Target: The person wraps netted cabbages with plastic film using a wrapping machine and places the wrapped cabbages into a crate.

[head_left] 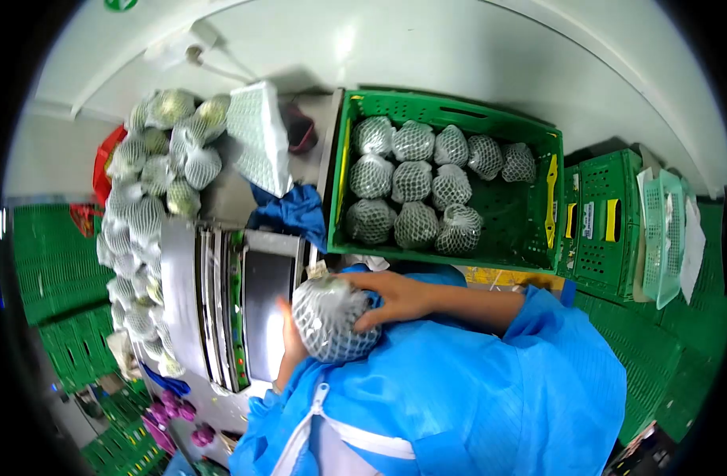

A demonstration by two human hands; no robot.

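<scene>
A round piece of produce in a white foam net (332,321), with shiny clear film over it, is held between my two hands in front of my chest. My right hand (387,297) wraps over its far right side, thumb on top. Against its left side rests my left hand (290,345), partly hidden by the produce. Just left of it stands a wrapping machine (268,309) with a dark flat plate and metal rollers. Which kind of produce the net covers, I cannot make out.
A green crate (451,260) holds rows of netted produce ahead to the right. Many more netted pieces (145,218) pile up on the left. A blue cloth (288,213) lies behind the machine. More green crates (605,218) stand at right, beside a pale green basket (665,238).
</scene>
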